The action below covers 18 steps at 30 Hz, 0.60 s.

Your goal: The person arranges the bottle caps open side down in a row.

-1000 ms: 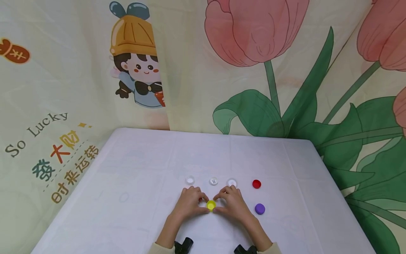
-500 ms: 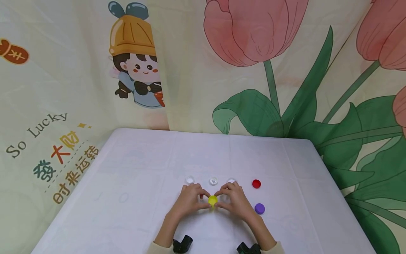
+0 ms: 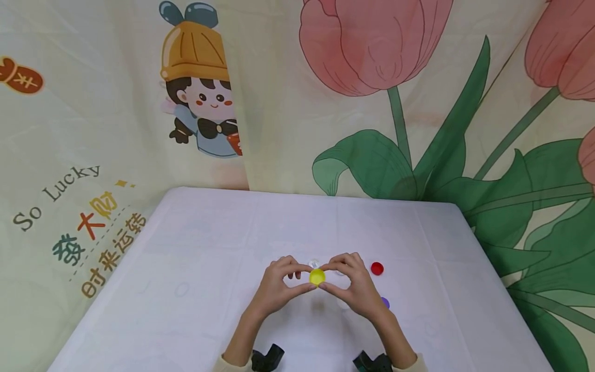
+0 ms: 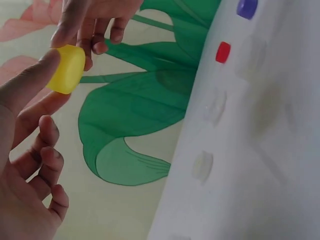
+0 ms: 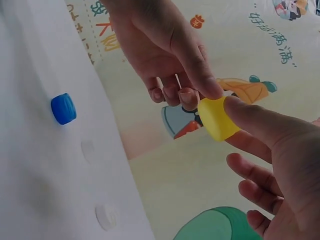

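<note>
Between both hands, above the white tabletop, is a yellow bottle cap. My left hand pinches its left side with thumb and forefinger. From the other side my right hand pinches it the same way. Both wrist views show the yellow cap at the fingertips, the remaining fingers loosely curled. On the table behind the hands lies a clear cap. A red cap sits right of the right hand, and a purple cap is partly hidden by that hand.
The right wrist view shows a blue cap and two pale caps, one nearer and one fainter, on the white table. A printed cloth with tulips hangs behind the table's far edge.
Both hands have lifted the yellow cap up off the table and slightly to the right, keeping their pinch. More of the clear caps and part of the purple cap are now covered.
</note>
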Motion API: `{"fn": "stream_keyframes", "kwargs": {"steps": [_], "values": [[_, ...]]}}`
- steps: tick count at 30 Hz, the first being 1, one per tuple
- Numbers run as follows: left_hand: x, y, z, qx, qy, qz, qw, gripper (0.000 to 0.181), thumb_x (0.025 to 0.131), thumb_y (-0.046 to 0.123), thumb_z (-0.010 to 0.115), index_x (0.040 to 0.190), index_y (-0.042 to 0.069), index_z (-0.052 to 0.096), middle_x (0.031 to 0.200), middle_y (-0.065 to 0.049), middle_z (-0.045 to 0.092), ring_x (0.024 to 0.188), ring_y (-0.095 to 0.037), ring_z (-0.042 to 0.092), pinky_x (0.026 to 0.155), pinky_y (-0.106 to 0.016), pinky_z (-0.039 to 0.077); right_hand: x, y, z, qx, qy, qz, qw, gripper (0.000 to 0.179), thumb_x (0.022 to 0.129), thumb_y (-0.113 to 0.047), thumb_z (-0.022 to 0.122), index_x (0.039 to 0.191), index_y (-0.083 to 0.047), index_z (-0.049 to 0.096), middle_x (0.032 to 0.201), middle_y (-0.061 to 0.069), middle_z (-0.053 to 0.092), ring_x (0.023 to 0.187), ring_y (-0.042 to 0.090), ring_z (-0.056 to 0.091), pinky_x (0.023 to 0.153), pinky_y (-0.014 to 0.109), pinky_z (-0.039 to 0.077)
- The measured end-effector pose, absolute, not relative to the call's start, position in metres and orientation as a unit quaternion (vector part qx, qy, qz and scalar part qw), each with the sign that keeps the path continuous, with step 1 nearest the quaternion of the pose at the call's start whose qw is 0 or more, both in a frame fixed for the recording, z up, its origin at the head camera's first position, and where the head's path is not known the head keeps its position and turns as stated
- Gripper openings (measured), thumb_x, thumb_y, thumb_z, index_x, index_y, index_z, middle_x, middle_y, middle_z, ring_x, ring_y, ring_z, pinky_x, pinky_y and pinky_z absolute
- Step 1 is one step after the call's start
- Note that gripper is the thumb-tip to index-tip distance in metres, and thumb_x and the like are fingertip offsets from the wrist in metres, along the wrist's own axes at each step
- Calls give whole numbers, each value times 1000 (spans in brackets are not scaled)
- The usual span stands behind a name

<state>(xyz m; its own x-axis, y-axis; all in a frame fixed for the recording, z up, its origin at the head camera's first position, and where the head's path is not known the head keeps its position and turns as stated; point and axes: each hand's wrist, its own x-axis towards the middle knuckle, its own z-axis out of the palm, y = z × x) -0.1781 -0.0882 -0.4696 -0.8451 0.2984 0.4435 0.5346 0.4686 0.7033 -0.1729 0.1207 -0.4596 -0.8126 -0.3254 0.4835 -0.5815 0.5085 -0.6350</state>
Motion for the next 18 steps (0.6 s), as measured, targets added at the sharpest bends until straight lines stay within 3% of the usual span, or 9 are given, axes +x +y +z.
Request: {"fn": "stream_keyframes", "kwargs": {"steps": [5,11,14,18], "values": [[-174,-85,-462,-247,-826,-483,153,29,67,30,78,93,24,70,70,14,47,66,-17,46,61,-23,33,-169,121,-452,268,-845,431,168,30,72,-36,73,99,-24,68,98,-12,54,94,7,40,71,29,44],[-164,-80,-439,-255,-809,-505,161,28,65,15,80,90,11,70,67,7,48,64,-24,45,61,-17,30,-168,122,-451,263,-842,440,172,29,72,-36,73,99,-24,68,96,-12,54,93,8,40,71,27,43],[-159,-79,-427,-254,-804,-518,144,27,67,13,78,92,7,70,67,4,49,64,-26,45,59,-18,32,-168,123,-450,261,-841,442,173,29,73,-37,72,98,-23,68,96,-10,55,94,10,39,73,29,42],[-157,-80,-422,-214,-803,-550,84,23,74,15,73,96,7,69,67,1,49,64,-24,45,59,-23,35,-167,124,-448,258,-840,444,174,30,73,-38,72,98,-21,68,96,-8,55,94,11,39,74,31,40]]}}
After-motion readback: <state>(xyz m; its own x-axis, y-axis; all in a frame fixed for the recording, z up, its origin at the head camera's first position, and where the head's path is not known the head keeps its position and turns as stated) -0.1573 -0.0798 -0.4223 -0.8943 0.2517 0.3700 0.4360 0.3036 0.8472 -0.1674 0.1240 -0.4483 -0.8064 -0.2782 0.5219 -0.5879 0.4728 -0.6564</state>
